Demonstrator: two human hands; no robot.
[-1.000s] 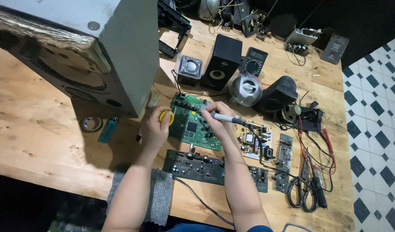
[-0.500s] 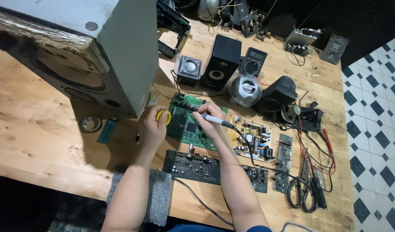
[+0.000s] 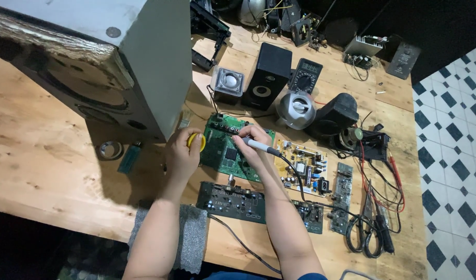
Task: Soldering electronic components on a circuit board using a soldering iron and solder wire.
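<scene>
A green circuit board lies flat on the wooden workbench. My right hand rests over the board and grips a soldering iron with a white handle, its tip hidden under the fingers and its black cord trailing toward me. My left hand sits at the board's left edge and holds a small yellow spool, probably solder wire.
A big grey speaker cabinet fills the left. Behind the board stand small speakers, a silver round speaker and a multimeter. More boards lie near me; red and black leads coil right. A grey cloth drapes the edge.
My right hand has slid slightly left over the green board with the iron. My left hand stays at the board's edge with the spool.
</scene>
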